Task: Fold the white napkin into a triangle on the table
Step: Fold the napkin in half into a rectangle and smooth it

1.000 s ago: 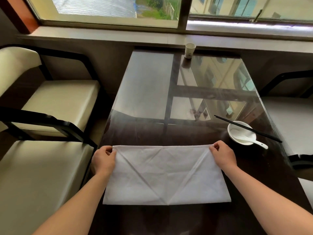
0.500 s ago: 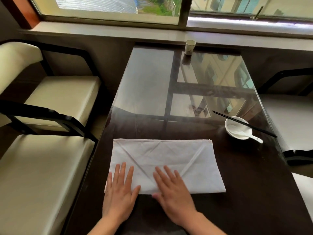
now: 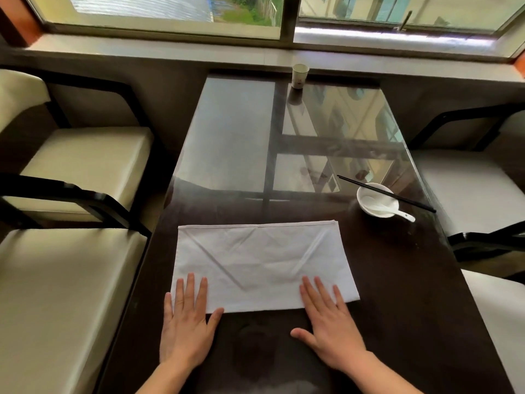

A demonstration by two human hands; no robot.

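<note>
The white napkin (image 3: 261, 263) lies flat on the dark glass-topped table (image 3: 397, 294) as a wide rectangle, with diagonal creases across it. My left hand (image 3: 186, 322) rests palm down with spread fingers on the napkin's near left corner. My right hand (image 3: 329, 325) lies flat too, its fingers pressing the near edge toward the right corner. Neither hand holds anything.
A white bowl (image 3: 377, 204) with a white spoon (image 3: 397, 213) and black chopsticks (image 3: 386, 193) across it sits to the right of the napkin. A paper cup (image 3: 300, 76) stands at the table's far edge. Cream padded chairs (image 3: 71, 294) flank both sides.
My hands let go of the napkin's far corners and came down flat on its near edge. Since then they have slid apart toward the near corners.
</note>
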